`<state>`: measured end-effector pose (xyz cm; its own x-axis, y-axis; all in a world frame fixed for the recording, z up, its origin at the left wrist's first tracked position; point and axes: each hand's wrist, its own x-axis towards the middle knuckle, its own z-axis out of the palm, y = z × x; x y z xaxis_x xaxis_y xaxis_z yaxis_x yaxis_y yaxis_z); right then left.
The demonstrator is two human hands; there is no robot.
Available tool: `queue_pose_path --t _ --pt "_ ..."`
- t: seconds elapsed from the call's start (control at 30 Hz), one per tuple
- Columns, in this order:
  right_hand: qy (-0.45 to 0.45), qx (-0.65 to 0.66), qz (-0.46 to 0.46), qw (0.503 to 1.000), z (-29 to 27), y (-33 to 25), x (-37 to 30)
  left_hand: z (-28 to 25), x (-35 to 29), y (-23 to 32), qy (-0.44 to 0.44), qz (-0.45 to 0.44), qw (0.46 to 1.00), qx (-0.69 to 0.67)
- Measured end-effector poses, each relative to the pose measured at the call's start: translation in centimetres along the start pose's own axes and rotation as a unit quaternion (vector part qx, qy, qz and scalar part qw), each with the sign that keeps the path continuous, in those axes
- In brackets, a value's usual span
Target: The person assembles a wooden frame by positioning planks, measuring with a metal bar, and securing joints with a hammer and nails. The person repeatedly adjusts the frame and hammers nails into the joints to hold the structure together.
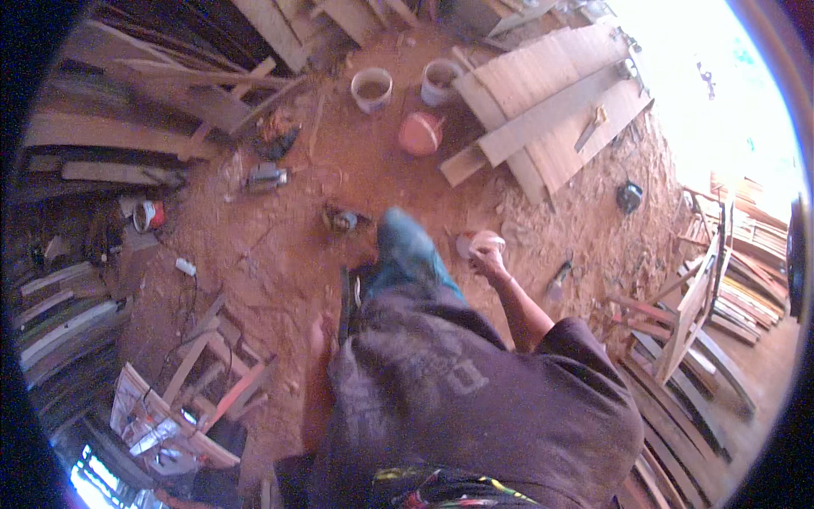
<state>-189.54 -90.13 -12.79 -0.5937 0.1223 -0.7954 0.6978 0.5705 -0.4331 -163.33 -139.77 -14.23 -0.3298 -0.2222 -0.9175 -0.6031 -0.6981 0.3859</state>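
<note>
My right hand (486,260) is closed around the rim of a small, round, whitish container (471,243), held out in front of me above the dirt floor. What the container holds is not clear. My left hand (321,329) hangs low beside my left leg. It is dim and blurred, so its fingers cannot be made out. Ahead of my blue trouser leg (405,242), a small dark tool or machine part (342,220) lies on the ground.
Two white buckets (371,90) and a reddish bucket (420,134) stand ahead. To their right, a handsaw (591,129) rests on wide boards (543,102). A power tool (267,176) lies to the left. Stacked planks (746,293) and a wooden frame (216,360) flank me.
</note>
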Motion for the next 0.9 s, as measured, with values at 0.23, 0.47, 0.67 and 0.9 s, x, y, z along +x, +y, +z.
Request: queue_pose_path --t 0.23,0.47,0.67,0.9 --pt "0.003 -0.119 -0.109 0.987 8.7 -6.0 0.3 5.4 -3.1 17.1 0.082 0.093 0.991 -0.049" --pt "-0.083 0.013 -0.031 0.996 3.5 -10.6 11.5 13.7 -0.7 19.3 0.087 0.051 0.995 0.022" --pt "0.009 0.171 -0.038 0.985 -5.1 -22.8 19.6 19.7 2.9 22.9 0.003 0.020 0.995 0.093" --pt "0.028 0.172 -0.133 0.976 -10.2 -30.3 23.8 37.1 -0.4 35.3 0.067 0.101 0.984 0.128"
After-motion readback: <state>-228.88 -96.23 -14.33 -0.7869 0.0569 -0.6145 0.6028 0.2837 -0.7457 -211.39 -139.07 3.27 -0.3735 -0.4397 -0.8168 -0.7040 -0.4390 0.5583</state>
